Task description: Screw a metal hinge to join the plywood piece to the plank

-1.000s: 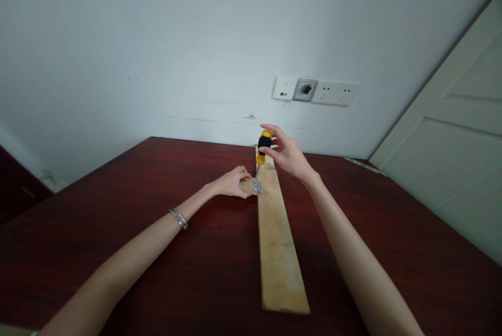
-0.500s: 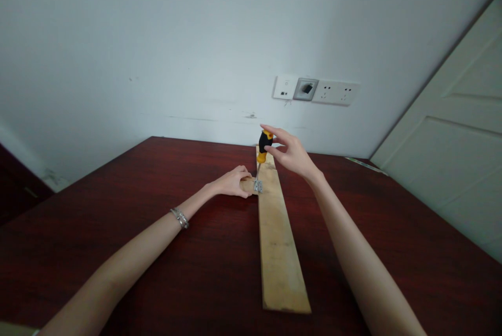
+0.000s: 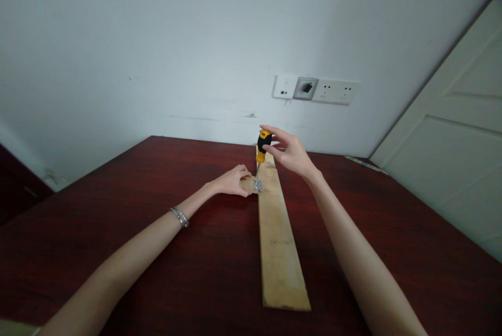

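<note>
My right hand (image 3: pixel 289 152) grips the yellow and black handle of a screwdriver (image 3: pixel 264 142), fingertips around its upper end. The screwdriver stands nearly upright, its shaft running down to a small metal hinge (image 3: pixel 258 185). That hinge spans the joint between a long wooden board (image 3: pixel 279 242) and a small wooden block (image 3: pixel 247 185) on the board's left side. My left hand (image 3: pixel 233 181) is closed around the block, thumb on the near edge and fingers on the far one. Whether the screwdriver's tip sits in a screw is too small to tell.
The board lies lengthwise on a dark red wooden table (image 3: pixel 188 273), its far end close to the white wall (image 3: pixel 196 37). Wall sockets (image 3: pixel 335 91) are set above the table. A white panelled door (image 3: pixel 463 142) stands at the right, near a thin strip (image 3: pixel 364 164) on the table's far edge.
The screwdriver's handle has shifted very slightly to the left in my right hand. My left hand, the block and the board stay in place.
</note>
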The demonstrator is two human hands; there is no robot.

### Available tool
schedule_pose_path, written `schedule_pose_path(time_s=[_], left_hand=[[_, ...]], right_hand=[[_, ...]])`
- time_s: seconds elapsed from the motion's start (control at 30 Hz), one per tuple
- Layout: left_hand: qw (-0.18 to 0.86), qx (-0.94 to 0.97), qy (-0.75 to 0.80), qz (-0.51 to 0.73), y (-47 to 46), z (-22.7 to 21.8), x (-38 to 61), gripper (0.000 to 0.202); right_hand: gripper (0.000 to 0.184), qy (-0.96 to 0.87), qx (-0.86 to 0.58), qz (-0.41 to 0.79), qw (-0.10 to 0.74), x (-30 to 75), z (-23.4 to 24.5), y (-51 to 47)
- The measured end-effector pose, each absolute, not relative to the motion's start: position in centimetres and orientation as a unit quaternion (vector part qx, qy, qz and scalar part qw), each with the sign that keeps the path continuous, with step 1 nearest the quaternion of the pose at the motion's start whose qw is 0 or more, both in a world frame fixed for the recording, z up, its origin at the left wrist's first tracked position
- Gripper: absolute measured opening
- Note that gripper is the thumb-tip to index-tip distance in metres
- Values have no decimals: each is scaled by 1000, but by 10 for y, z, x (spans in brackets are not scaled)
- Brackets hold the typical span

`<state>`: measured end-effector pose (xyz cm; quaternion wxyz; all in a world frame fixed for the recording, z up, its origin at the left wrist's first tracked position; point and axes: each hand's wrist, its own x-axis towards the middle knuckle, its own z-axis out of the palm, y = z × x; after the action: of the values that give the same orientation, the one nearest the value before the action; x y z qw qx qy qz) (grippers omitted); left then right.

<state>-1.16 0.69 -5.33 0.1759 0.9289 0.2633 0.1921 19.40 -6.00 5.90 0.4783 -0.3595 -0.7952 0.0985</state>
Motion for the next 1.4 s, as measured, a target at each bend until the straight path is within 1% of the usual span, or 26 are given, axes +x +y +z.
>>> schedule_pose_path(time_s=[0.1,0.2,0.27,0.47,0.57,0.7,0.77,0.9,1.03,1.23,1.4], left_hand=[[175,929,263,192,7,-54,-12,51],[174,928,266,196,7,-54,-12,51],[173,927,268,197,7,-54,-12,51],[174,928,263,198,7,-54,-12,52],[173,929,261,198,7,-54,-12,50],[173,928,268,193,7,-54,-12,50],[174,928,268,194,7,-54,-12,50],[175,928,261,199,8,-55,-12,50],[173,929,259,199,9,-55,-12,51],[170,929,265,195,8,-54,-12,52],[170,929,264,197,8,-55,-12,52]], right_hand=[[42,-786,-369,64,491,192,58,-58],[43,-783,-376,37,495,187,58,-61],[45,-789,-376,47,484,186,60,-65],[50,-806,-348,128,462,193,64,-66],[48,-804,-352,114,466,193,62,-62],[39,-798,-364,75,474,189,61,-61],[38,-795,-370,64,477,188,62,-63],[43,-791,-375,94,475,191,64,-66],[42,-794,-353,125,478,196,65,-64],[27,-788,-374,64,485,192,64,-62],[27,-783,-392,29,482,190,63,-61]])
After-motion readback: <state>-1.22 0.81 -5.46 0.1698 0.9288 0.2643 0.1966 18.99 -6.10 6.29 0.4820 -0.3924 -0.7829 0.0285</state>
